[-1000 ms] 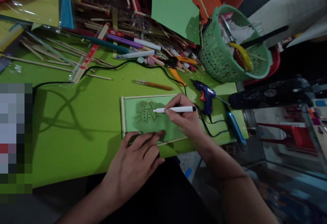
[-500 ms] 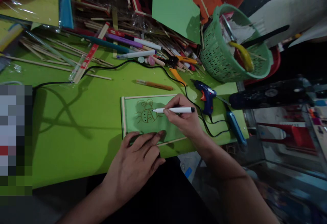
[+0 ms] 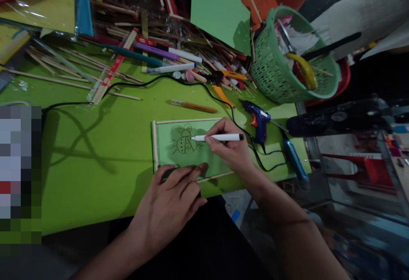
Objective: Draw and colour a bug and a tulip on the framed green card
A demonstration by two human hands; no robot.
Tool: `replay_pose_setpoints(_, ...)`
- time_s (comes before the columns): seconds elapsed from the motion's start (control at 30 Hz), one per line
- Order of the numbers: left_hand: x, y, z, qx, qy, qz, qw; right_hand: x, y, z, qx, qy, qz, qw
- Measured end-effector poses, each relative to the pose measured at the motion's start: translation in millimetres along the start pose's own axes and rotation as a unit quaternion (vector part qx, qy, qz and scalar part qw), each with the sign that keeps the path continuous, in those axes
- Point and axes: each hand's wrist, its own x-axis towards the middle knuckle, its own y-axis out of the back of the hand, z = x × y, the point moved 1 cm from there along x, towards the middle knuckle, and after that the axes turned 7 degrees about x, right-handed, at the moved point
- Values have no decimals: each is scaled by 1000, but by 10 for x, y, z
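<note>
Hardly anything's moved since a second ago, honestly: the slim white marker with a black end (image 3: 226,137) is at pretty much the same spot, and both hands match where they were. Right hand (image 3: 233,148) has its grip pinched on that marker, thumb and fingers near the writing end, over the right part of the flat green rectangular panel edged with thin pale wooden strips (image 3: 164,156). Marker tip is at the brown-outlined bug drawing (image 3: 183,143) on the panel, right by a small dark dot; can't tell if it's actually touching. Left hand (image 3: 172,190) has its grip loosely spread, fingers lying across the panel's near edge. Panel itself sits on the lime-green counter (image 3: 96,186), under both hands. Just beyond the panel there's an orange-brown pen (image 3: 200,107). Off to the panel's right you get a dark blue glue gun with an orange trigger (image 3: 260,122). Farther back, right of the panel, is a light green plastic mesh basket (image 3: 271,71), and back left of it, scattered pale wooden sticks (image 3: 44,63).
</note>
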Motion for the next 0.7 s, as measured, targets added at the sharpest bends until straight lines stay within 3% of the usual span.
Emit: replay_pose_setpoints(0.7,-4,-14,-1,-7,4,-5,1000,-30,35,20,12,-8,-8,1000)
